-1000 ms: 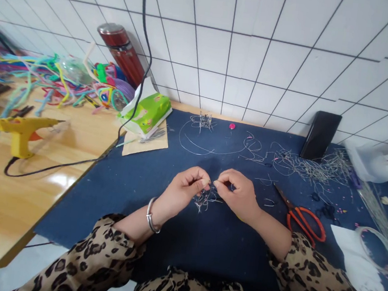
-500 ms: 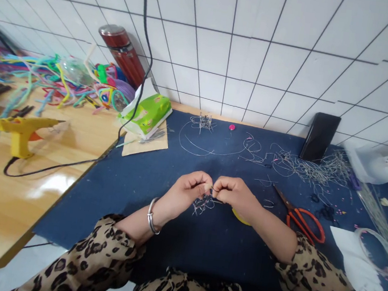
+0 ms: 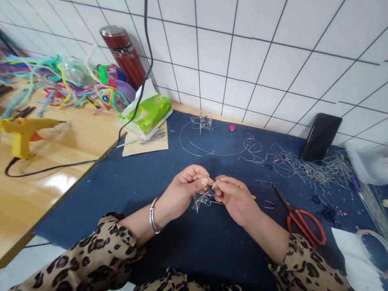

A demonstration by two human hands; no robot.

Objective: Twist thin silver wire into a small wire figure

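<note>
Both hands meet over the dark blue mat (image 3: pixel 175 237), fingertips nearly touching. My left hand (image 3: pixel 186 187) is closed in a pinch on a small tangle of bent silvery wire (image 3: pixel 203 200), which hangs below its fingers. My right hand (image 3: pixel 239 199) is pinched too, at the upper right edge of the wire tangle. What lies between its fingertips is too small to make out. A bit of something yellow (image 3: pixel 253 197) shows just past the right hand. A short bent wire (image 3: pixel 269 205) lies to the right.
Orange-handled scissors (image 3: pixel 306 225), a heap of loose wire (image 3: pixel 321 170) and a black phone (image 3: pixel 320 138) are on the right. A yellow glue gun (image 3: pixel 22 131), a green tissue pack (image 3: pixel 148 114) and a red thermos (image 3: pixel 123 56) are left. Another wire piece (image 3: pixel 204 123) sits near the wall.
My right hand has turned and its fingers have shifted, covering most of the yellow thing. My left hand has risen slightly, with its thumb now extended along the fingers.
</note>
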